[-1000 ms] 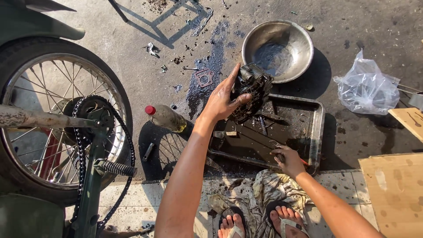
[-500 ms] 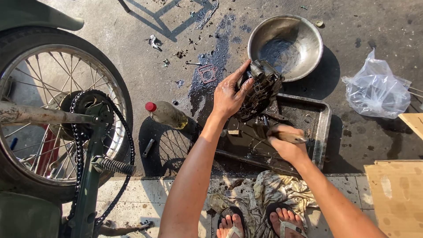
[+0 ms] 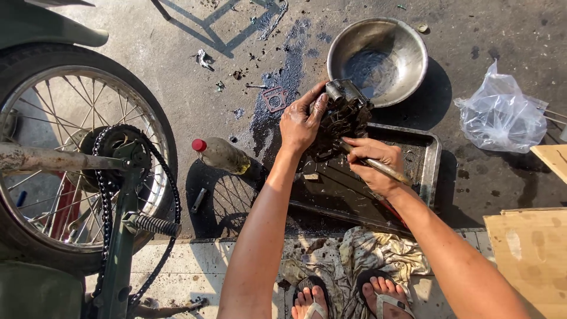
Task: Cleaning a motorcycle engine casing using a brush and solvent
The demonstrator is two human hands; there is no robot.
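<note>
Where the bottom edge cuts the view: two feet in sandals (image 3: 348, 295) on pale paving, a grimy rag (image 3: 366, 257) just ahead of the toes. Left of them, motorcycle rear wheel (image 3: 77, 153) with drive chain (image 3: 118, 177) looped round the sprocket. Further out, shallow black metal tray (image 3: 434, 162), oily, flat on stained concrete. Over the tray's far left corner: greasy engine part (image 3: 342, 118), dark, finned, held tilted above the tray. Left hand (image 3: 301, 121) wrapped firmly on the part's left side, fingers spread up along it, thumb side pressed against the casting. Right hand (image 3: 375, 165) closed tight round a slim tool (image 3: 378, 165), its tip up against the part's lower right; handle end trailing toward the wrist. Kind of tool not discernible. Left of the tray, plastic bottle with red cap (image 3: 221, 155) lying on its side, near but apart. Beyond the part, round steel bowl (image 3: 378, 56), dark liquid inside, rim just behind the part. Small gasket (image 3: 275, 99) flat in the oil stain left of the bowl. Right, crumpled clear plastic bag (image 3: 502, 115); cardboard (image 3: 531, 254) nearer the right edge.
</note>
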